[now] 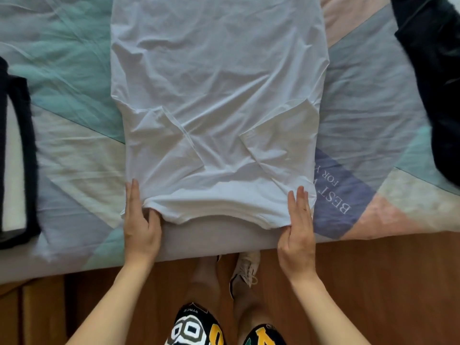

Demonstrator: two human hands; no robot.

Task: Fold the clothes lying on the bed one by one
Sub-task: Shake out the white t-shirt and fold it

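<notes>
A white T-shirt (219,95) lies flat on the bed (74,145), stretching away from me, with both sleeves folded in over its back. Its collar end is nearest me at the bed's front edge. My left hand (140,225) pinches the near left shoulder corner of the shirt between thumb and fingers. At the near right shoulder corner, my right hand (297,227) grips the cloth the same way. A folded dark-and-white garment (17,150) rests at the left. A dark garment (433,78) lies loose at the far right.
The bed has a patchwork cover in teal, grey, pink and cream with printed lettering (333,192) to the right of the shirt. Below the bed edge is a wooden floor (373,282), where my legs and a shoe (244,272) show.
</notes>
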